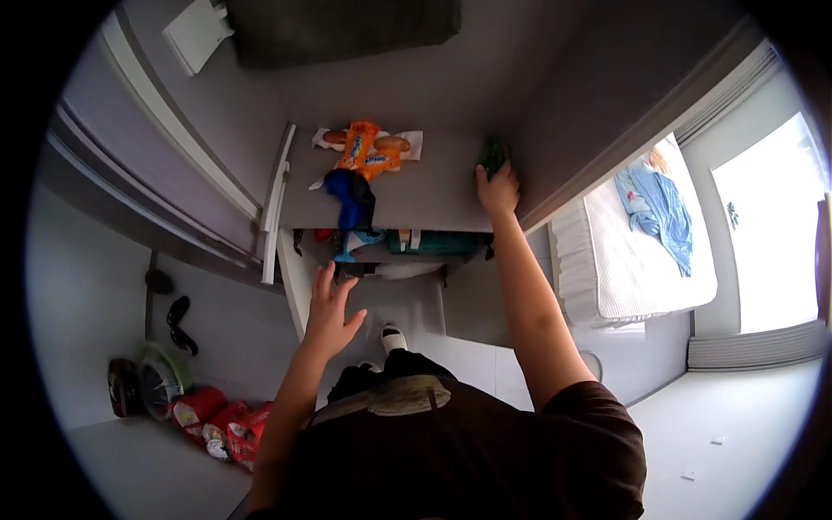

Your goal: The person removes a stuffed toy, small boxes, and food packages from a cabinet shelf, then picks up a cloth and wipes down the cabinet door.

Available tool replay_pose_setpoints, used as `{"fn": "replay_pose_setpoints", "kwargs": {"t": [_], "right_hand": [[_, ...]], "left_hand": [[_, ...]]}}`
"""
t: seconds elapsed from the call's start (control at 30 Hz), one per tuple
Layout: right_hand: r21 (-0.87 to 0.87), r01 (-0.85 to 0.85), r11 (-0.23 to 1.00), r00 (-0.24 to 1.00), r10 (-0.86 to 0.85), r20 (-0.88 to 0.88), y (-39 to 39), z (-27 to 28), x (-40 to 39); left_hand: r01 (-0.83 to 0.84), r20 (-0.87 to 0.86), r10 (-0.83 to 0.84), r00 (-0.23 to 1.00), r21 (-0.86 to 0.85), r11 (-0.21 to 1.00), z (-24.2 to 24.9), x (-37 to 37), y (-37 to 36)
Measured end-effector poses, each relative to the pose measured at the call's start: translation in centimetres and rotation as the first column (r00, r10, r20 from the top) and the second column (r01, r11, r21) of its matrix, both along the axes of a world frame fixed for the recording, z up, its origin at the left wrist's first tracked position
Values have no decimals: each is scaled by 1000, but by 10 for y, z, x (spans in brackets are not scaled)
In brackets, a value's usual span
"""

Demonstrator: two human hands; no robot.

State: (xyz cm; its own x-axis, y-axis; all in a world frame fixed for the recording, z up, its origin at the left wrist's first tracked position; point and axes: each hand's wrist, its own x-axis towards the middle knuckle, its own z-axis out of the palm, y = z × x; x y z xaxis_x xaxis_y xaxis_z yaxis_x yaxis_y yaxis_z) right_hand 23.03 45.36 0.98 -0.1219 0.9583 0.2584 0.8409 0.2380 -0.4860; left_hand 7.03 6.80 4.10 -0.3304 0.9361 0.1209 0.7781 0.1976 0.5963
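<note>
My right hand (499, 187) reaches to the right end of the grey shelf (433, 195), its fingers around a dark green, shiny object (494, 154) whose kind I cannot make out. In front of the shelf's left part, my left hand (331, 312) hovers with spread fingers, holding nothing. Orange snack packets (364, 152) lie on the shelf's left side, over white-and-brown wrapped items (394, 143). A blue and black cloth item (349, 198) hangs over the shelf's front edge near them.
Below the shelf, an open drawer (291, 277) holds a teal item (442, 243) and other things. Red packages (221, 420) and a round fan-like object (163, 381) stand at lower left. A bed (607, 234) with blue clothing (659, 212) is at right.
</note>
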Motion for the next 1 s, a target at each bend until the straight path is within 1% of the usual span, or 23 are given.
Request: {"fn": "replay_pose_setpoints", "kwargs": {"t": [0.03,0.1,0.13,0.2,0.23,0.3,0.33,0.4,0.47,0.53,0.6,0.63,0.67,0.7,0.73,0.77,0.8,0.83,0.9,0.93,1.0], "right_hand": [[2,-7,1000,1000,7,-8,9,-2,-8],[50,91,995,983,-98,153,17,-11,-25],[49,81,996,985,-88,146,20,-11,-30],[6,124,992,961,-121,250,25,-11,-38],[11,118,993,964,-117,238,28,-6,-42],[-82,158,984,946,-127,299,37,4,-44],[-82,156,984,949,-126,291,43,7,-43],[-192,100,976,977,-60,205,51,9,-34],[-181,96,979,983,-65,173,56,-2,-24],[-149,88,985,989,-69,131,61,-1,-22],[-198,71,978,994,-87,-72,52,1,-16],[-198,73,977,993,-89,-74,46,3,-15],[-96,39,995,925,-72,-372,38,4,-15],[11,38,999,775,-22,-632,30,5,-12],[7,45,999,777,-31,-629,19,9,-8],[-18,-58,998,643,24,-766,8,15,-3],[-20,-163,986,479,61,-876,-2,17,-1],[-22,-157,987,481,57,-875,-12,13,0],[-22,-98,995,425,22,-905,-24,8,-2],[-23,-94,995,425,19,-905,-27,7,-4],[24,-164,986,353,81,-932,-32,5,-6]], "left_hand": [[6,-22,-6,1000,-10,1000,3,0,4],[-7,-33,7,999,7,1000,4,2,6],[-12,-37,12,999,24,1000,6,2,6],[-2,-57,3,998,8,1000,10,4,5],[13,-71,-13,997,0,1000,11,3,6],[22,-107,-21,994,11,1000,9,-1,8],[23,-99,-23,995,1,1000,8,-2,9],[32,-74,-32,997,5,999,5,-4,12],[60,-52,-62,997,-30,998,4,-4,17],[84,-39,-85,996,-44,996,8,-6,28],[144,-21,-146,989,-82,986,15,-6,33],[146,-22,-149,989,-82,986,13,-9,34],[154,-21,-156,988,-73,985,10,-12,35],[163,-18,-165,986,-66,984,8,-14,36],[170,-14,-172,985,-69,983,7,-16,37],[183,-13,-185,983,-83,980,6,-17,39],[195,-14,-197,980,-96,976,5,-17,41],[201,-11,-203,979,-97,975,6,-17,44],[236,-39,-245,969,-151,960,8,-16,53],[240,-39,-248,968,-153,959,8,-16,57],[275,-31,-281,959,-128,953,7,-14,63]]}}
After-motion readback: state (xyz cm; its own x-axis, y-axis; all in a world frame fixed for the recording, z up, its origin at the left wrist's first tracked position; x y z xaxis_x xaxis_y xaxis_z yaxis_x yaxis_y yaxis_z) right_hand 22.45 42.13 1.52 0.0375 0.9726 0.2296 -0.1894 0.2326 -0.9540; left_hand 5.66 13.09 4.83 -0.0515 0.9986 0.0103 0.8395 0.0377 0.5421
